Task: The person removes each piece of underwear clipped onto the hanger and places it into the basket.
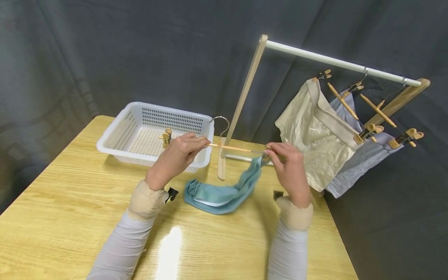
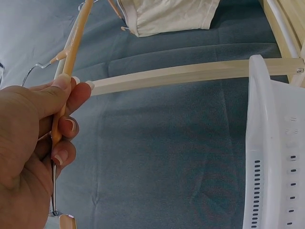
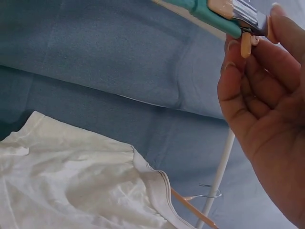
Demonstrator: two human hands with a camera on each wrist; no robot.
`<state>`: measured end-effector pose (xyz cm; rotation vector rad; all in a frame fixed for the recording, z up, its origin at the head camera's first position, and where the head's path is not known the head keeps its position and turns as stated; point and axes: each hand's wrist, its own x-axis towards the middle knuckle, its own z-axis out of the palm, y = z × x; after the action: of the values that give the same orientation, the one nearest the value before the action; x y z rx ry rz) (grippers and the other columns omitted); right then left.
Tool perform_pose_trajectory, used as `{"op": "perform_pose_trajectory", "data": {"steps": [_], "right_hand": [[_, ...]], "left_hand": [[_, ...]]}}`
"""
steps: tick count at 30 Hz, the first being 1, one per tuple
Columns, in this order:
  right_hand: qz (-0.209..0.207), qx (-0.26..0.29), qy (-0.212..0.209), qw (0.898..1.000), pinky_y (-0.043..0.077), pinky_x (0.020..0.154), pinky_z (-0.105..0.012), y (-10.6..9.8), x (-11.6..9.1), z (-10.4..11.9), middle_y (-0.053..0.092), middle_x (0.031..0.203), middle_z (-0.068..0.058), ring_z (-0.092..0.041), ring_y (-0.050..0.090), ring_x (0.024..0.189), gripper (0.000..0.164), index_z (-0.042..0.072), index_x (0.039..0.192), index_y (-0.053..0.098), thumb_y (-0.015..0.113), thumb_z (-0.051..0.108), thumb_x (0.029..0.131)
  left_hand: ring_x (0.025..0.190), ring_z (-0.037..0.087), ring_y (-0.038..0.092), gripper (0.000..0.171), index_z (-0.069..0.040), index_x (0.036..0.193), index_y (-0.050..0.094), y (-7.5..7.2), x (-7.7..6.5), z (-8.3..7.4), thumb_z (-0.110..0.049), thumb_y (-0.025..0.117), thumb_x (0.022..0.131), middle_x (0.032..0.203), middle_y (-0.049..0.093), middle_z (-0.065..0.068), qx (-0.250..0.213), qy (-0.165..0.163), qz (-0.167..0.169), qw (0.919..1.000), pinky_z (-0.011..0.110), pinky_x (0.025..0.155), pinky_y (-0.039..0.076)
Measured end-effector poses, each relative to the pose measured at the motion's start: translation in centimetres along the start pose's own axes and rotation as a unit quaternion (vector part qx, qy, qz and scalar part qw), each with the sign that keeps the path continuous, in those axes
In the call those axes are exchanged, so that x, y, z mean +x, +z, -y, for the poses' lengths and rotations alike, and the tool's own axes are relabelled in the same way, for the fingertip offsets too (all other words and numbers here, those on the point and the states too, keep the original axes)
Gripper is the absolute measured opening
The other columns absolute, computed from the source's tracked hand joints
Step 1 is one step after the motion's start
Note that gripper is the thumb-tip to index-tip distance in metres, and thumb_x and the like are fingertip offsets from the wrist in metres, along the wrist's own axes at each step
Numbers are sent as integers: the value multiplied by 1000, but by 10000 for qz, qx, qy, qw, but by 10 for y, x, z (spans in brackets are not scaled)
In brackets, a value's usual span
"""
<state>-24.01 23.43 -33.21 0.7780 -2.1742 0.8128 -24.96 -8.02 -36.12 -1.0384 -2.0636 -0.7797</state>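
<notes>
My left hand (image 1: 182,151) grips the wooden bar of a clip hanger (image 1: 232,147), held level above the table with its metal hook pointing up. One wooden clip (image 1: 167,138) sticks out past this hand at the bar's left end. At the other end, my right hand (image 1: 289,165) pinches the second clip (image 3: 245,16) between thumb and fingers. A corner of a teal garment (image 1: 224,198) is at that clip's jaws. The rest of the garment droops to the left, bunched low over the table. In the left wrist view, fingers (image 2: 66,126) curl round the bar.
A white perforated basket (image 1: 120,154) stands at the back left, behind my left hand. To the right rises a wooden rack with a white rail (image 1: 315,58). Cream shorts (image 1: 315,124) and a grey-blue garment (image 1: 364,167) hang there on clip hangers, past the table's right edge.
</notes>
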Motion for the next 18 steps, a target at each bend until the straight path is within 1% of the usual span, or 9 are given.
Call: {"op": "perform_pose_trajectory", "data": {"steps": [3,4,5,7,10,11,14,18], "right_hand": [[-48,34,-59,10000,48,74,-35,0,0,0,69,93,-4,-15,58,83,15,6,93,71,65,15,83],[-57,50,-74,9999,48,71,-33,0,1,0,69,93,-4,-15,58,82,15,7,93,71,65,15,83],[-62,61,-94,9999,47,68,-32,0,1,0,69,92,-4,-15,58,82,14,7,92,71,65,14,83],[-60,69,-134,9999,47,67,-31,0,1,0,69,92,-4,-14,58,81,14,6,92,72,65,14,82],[-30,64,-142,9999,47,68,-31,-1,1,0,70,91,-4,-14,58,80,14,6,91,72,64,15,83],[-30,64,-141,9999,47,69,-31,-1,1,0,70,91,-4,-14,58,81,14,6,91,72,64,15,83],[-62,81,-141,9998,47,69,-30,-2,1,-1,70,90,-3,-13,57,81,14,7,90,72,64,15,83],[-139,123,-163,9997,45,69,-28,-1,1,-1,70,91,-2,-13,57,81,13,7,91,72,65,15,82]], "left_hand": [[96,22,60,23,-3,107,67,0,0,0,-6,60,85,106,67,9,41,5,45,10000,34,87,48],[96,22,60,24,-3,107,67,0,0,0,-6,60,85,106,67,9,43,-9,53,10000,34,87,48],[95,22,60,24,-3,107,67,0,0,-1,-5,60,85,106,67,9,40,-21,64,10000,33,86,49],[93,21,60,23,-3,107,67,0,0,-1,-5,60,85,106,67,9,8,-41,67,10000,33,84,50],[87,19,59,23,-4,106,68,2,-1,-1,-5,60,85,105,68,8,-18,-53,74,10000,29,74,52],[86,19,59,23,-4,106,68,2,0,-1,-5,60,85,105,68,8,-24,-45,75,10000,28,73,51],[87,19,58,23,-4,107,68,1,0,-1,-5,60,85,105,68,8,-8,-37,70,10000,28,73,51],[90,20,59,24,-4,107,67,0,-1,-1,-4,61,84,105,67,9,10,-35,67,10000,30,77,51]]}}
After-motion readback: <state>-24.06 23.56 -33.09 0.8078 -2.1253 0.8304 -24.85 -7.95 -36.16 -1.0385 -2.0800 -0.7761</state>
